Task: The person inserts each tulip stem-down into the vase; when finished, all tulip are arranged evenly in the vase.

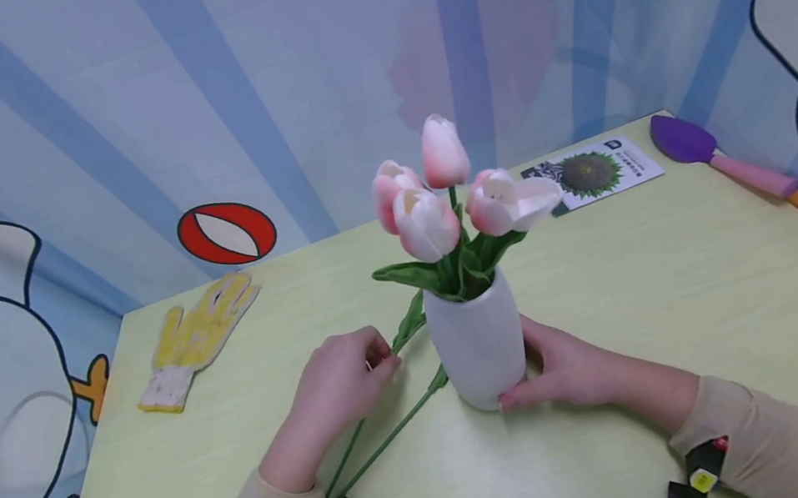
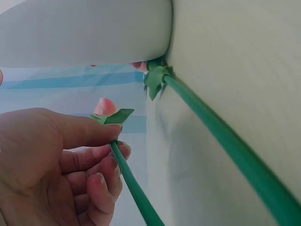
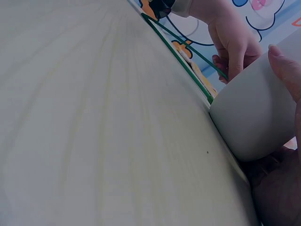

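Observation:
A white vase [image 1: 479,352] stands upright on the table, holding several pink-and-white tulips [image 1: 443,150] with green leaves. My right hand [image 1: 568,361] grips the vase low on its right side, thumb in front and the other fingers behind. Left of the vase, my left hand [image 1: 344,378] pinches the green stem of a tulip [image 2: 134,188] between thumb and fingers, just below its leaves. Another tulip's stem [image 2: 225,141] lies on the table beside it, its leaves close to the vase's base. In the head view the vase hides both of these blossoms.
A yellow-and-white glove [image 1: 199,338] lies at the table's back left. At the back right are a card with a green plant picture [image 1: 593,173] and a purple trowel [image 1: 687,139] with a pink handle. A printed blue curtain [image 1: 324,82] rises behind the table.

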A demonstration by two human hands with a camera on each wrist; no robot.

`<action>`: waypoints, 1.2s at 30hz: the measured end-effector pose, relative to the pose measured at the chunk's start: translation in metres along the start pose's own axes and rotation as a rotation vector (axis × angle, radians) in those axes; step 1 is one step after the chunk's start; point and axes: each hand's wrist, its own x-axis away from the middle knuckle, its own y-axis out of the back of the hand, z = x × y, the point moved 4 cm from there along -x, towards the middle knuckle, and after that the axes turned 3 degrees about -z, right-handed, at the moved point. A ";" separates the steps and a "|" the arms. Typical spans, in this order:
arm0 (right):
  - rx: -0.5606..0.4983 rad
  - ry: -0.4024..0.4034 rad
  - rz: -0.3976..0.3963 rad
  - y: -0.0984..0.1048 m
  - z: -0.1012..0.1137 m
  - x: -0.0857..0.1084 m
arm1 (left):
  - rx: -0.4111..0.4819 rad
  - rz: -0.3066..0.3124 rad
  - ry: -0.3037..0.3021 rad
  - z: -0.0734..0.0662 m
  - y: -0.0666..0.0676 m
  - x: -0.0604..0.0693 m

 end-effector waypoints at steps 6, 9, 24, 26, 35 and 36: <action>0.001 0.012 0.004 -0.002 0.003 -0.001 | 0.051 -0.082 -0.018 -0.001 0.014 0.005; -0.003 0.022 0.004 -0.002 0.004 -0.001 | 0.103 -0.139 -0.026 0.000 0.022 0.007; 0.018 0.019 -0.020 0.004 0.001 0.002 | 0.281 -0.326 -0.079 -0.006 0.046 0.012; 0.017 0.021 -0.016 0.003 0.001 0.001 | 0.293 -0.346 -0.077 -0.006 0.048 0.014; 0.005 0.029 -0.006 0.001 0.001 0.000 | 0.354 -0.374 -0.057 -0.006 0.058 0.021; 0.006 0.031 -0.004 0.000 0.001 0.000 | 0.360 -0.377 -0.054 -0.006 0.059 0.022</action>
